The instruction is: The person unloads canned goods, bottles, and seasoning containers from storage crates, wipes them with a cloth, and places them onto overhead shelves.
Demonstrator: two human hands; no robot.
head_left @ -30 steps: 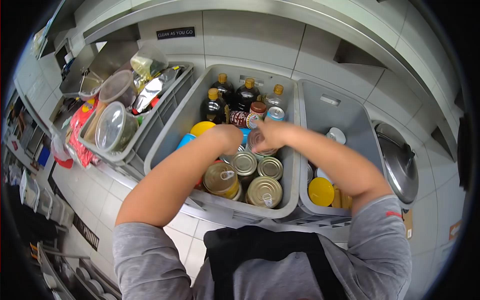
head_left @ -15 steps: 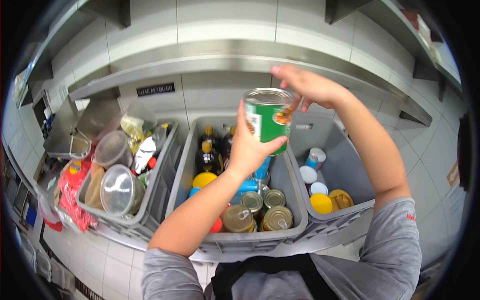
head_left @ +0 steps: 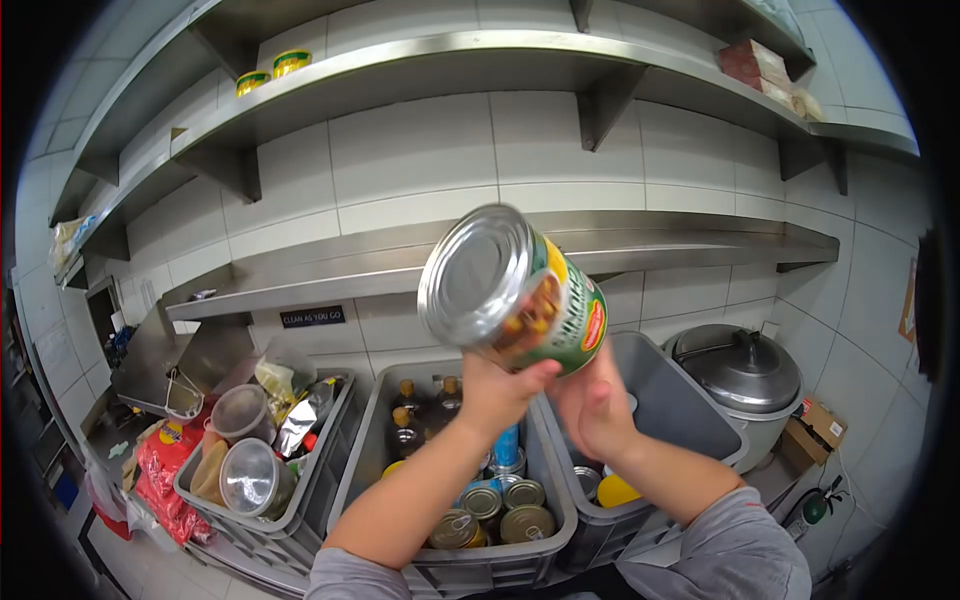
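A large green can [head_left: 565, 310] with a food picture on its label is tilted in the air above the grey bins, its silver end facing left. My left hand [head_left: 500, 390] grips it from below, thumb across the lower side. Close under the can's right end is my right hand [head_left: 600, 400], fingers spread; whether it touches the can is unclear. Below, the middle grey bin [head_left: 452, 560] holds dark bottles [head_left: 408, 430] with gold caps, a blue can [head_left: 507, 445] and several upright cans [head_left: 527, 524].
To the left, a grey crate [head_left: 325, 455] holds plastic tubs [head_left: 250, 478] and packets. The right grey bin [head_left: 680, 385] contains a yellow lid [head_left: 617, 490]. A metal pot [head_left: 742, 370] stands at the right. Steel shelves [head_left: 420, 70] run along the wall, with small cans [head_left: 291, 62] on one.
The green can came up out of the middle bin in my left hand, then tipped onto its side. My right hand dropped beneath it. The view has risen towards the shelves.
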